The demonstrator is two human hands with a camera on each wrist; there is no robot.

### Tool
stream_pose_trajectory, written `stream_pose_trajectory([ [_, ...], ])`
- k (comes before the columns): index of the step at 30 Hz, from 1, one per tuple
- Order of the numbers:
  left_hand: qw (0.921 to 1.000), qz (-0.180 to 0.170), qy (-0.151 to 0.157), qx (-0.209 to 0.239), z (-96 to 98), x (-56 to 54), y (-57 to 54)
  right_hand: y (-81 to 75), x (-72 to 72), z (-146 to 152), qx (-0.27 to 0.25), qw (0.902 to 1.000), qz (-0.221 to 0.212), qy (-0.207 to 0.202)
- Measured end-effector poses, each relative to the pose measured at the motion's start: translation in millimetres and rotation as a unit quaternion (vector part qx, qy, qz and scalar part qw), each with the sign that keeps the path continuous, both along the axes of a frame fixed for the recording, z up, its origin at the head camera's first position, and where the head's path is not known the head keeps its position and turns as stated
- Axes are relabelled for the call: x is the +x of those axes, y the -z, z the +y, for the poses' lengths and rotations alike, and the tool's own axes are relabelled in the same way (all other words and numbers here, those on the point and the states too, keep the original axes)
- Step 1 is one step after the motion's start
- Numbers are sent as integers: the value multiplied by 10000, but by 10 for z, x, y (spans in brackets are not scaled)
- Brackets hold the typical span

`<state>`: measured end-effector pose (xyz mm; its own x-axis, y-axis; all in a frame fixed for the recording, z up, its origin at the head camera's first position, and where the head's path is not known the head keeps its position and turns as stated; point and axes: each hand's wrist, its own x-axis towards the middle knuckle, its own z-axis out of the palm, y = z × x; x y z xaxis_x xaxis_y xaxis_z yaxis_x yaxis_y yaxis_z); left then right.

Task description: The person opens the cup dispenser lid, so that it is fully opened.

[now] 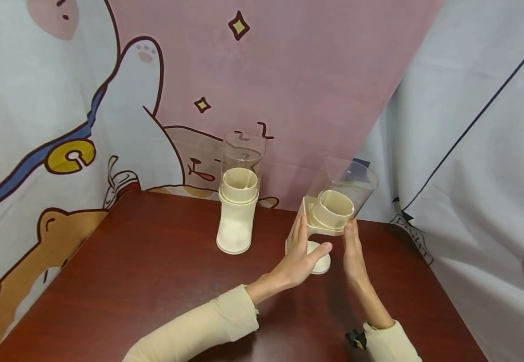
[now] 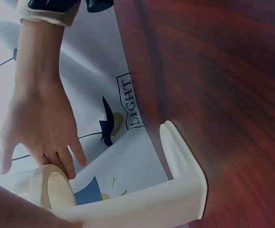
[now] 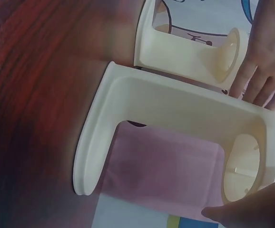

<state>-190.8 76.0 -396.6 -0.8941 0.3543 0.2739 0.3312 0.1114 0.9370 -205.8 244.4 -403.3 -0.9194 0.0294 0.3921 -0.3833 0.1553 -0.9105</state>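
Note:
A cream C-shaped stand (image 1: 308, 206) with a flat foot (image 1: 319, 265) and a ring-like neck (image 1: 334, 208) stands toward the right of the table. From its top rises a clear plastic container (image 1: 361, 178). My left hand (image 1: 299, 261) lies along the stand's left side, fingers straight and thumb out. On the other side, my right hand (image 1: 355, 254) has its straight fingertips at the neck. The right wrist view shows the stand's open middle and foot (image 3: 87, 156) on the table. A similar cream stand (image 1: 236, 221) with a clear container (image 1: 243, 148) is farther left.
The dark red-brown table (image 1: 153, 271) ends at its back edge against a hanging cloth (image 1: 298, 85) with cartoon prints. Another white cloth (image 1: 479, 166) hangs along the right side. The left stand is close beside the one between my hands.

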Motion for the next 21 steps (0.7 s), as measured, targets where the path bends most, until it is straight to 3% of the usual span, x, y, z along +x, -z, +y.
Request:
stream_pose_trajectory([
  [4, 9994, -49, -186, 275, -54, -131, -3, -16, -55, 46, -87, 9999, -65, -71],
  [8, 9998, 26, -186, 116, -145, -491, 17, -9, -210, 154, -237, 9992, 230, -220],
  [11, 9996, 224, 6, -174, -196, -774, 41, 25, -390, 225, -171, 9972, 585, -440],
  [14, 9983, 359, 283, -373, -179, -957, 70, 75, -530, 248, -50, 9957, 756, -534],
  [17, 9972, 418, 432, -442, -107, -1027, 103, 134, -578, 237, -45, 9953, 900, -341],
  [21, 9979, 453, 329, -339, -23, -1010, 126, 173, -560, 221, -17, 9938, 1108, -2],
])
